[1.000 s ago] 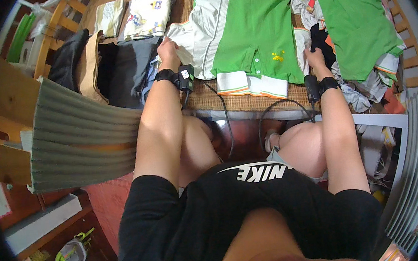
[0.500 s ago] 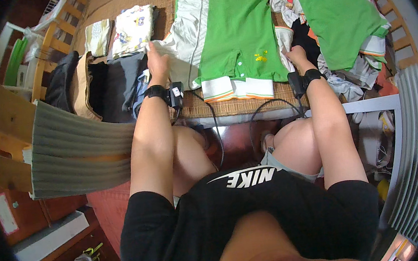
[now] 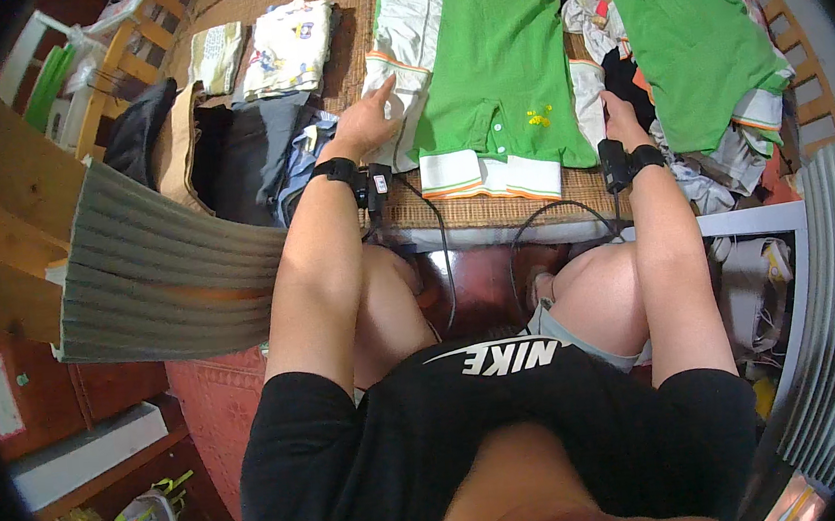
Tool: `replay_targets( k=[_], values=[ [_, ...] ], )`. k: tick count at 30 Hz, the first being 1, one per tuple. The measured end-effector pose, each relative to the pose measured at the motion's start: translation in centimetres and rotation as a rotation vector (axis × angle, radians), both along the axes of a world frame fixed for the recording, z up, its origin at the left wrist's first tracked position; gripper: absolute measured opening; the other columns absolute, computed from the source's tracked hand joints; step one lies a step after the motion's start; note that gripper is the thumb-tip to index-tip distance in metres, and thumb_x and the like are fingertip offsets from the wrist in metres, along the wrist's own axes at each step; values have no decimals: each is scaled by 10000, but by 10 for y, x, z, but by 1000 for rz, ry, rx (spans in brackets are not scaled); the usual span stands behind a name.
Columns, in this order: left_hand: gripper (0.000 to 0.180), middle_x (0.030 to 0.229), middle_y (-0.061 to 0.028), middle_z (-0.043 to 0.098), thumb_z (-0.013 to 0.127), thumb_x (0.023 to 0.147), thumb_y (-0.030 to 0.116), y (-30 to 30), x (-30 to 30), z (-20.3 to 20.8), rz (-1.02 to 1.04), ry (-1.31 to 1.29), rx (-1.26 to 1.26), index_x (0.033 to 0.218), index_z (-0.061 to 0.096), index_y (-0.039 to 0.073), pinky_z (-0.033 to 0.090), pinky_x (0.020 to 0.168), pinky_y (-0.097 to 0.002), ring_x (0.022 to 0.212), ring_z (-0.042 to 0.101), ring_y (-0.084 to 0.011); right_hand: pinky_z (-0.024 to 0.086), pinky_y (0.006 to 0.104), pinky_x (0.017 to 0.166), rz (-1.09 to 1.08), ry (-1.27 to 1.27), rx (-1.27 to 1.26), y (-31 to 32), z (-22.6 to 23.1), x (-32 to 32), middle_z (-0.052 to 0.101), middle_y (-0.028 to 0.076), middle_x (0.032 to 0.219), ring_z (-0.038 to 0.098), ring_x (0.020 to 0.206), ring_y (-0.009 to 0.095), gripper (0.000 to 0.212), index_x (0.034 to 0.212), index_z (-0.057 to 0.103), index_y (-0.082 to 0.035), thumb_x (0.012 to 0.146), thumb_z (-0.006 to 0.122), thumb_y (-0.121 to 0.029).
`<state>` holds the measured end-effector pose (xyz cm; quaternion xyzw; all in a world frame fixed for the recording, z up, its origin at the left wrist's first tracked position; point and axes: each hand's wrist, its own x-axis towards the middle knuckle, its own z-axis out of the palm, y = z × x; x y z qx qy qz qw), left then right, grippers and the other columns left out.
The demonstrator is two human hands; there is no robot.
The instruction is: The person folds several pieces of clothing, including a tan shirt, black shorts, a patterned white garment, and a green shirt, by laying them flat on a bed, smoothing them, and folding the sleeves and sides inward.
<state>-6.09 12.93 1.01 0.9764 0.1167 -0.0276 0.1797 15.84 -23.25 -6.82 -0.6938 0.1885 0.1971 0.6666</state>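
A green polo shirt (image 3: 493, 52) with a white collar and white side panels lies spread on the woven mat, collar toward me. Its left sleeve (image 3: 409, 93), white with an orange-striped cuff, is turned in along the shirt's side. On that sleeve rests my left hand (image 3: 366, 125), open, thumb and fingers apart. Over at the opposite side, my right hand (image 3: 625, 120) is closed at the edge of the white right sleeve (image 3: 587, 93); its fingertips are partly hidden. Both wrists wear black straps with small cabled devices.
Folded clothes (image 3: 288, 47) and dark trousers (image 3: 247, 156) lie at the left. A second green garment (image 3: 688, 44) tops a loose clothes pile at the right. Wooden rails (image 3: 807, 82) border the mat (image 3: 353, 216); a black cable (image 3: 445, 258) hangs near my knees.
My left hand has brought the left sleeve inward to the shirt's side, its striped cuff now showing. My right hand stays by the right sleeve. The whole view has shifted slightly.
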Motion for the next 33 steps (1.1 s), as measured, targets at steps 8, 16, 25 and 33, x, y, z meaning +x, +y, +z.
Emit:
replay_targets(
  k=[8, 16, 25, 33],
  values=[
    [553, 1280, -138, 216, 512, 682, 222, -4, -5, -29, -172, 177, 154, 1205, 335, 253, 295, 908, -394, 1151, 261, -319, 404, 336, 614, -28, -62, -56, -8, 5, 2, 543, 116, 819, 510, 716, 211, 267, 891, 513, 14, 720, 533, -191],
    [574, 1245, -58, 294, 487, 638, 37, 17, -1, -47, -141, 176, 42, 1173, 389, 220, 320, 893, -381, 1119, 316, -286, 399, 345, 572, -103, -432, -979, -18, 40, -22, 563, 120, 710, 534, 620, 225, 286, 806, 536, 69, 645, 505, -165],
    [457, 1105, -169, 428, 540, 705, 269, 29, -5, -45, -168, 71, -68, 1097, 453, 51, 363, 841, -317, 989, 439, -301, 403, 268, 665, 502, -885, -476, -2, 31, -32, 553, 77, 768, 533, 714, 174, 173, 800, 531, 10, 632, 546, -26],
    [438, 1112, -176, 430, 544, 692, 226, 30, -12, -33, -92, 81, -214, 1098, 462, 83, 356, 849, -324, 1003, 430, -306, 417, 255, 632, 663, -697, -611, -7, 36, -33, 535, 60, 731, 507, 688, 143, 212, 834, 501, -18, 651, 586, -82]
  ],
)
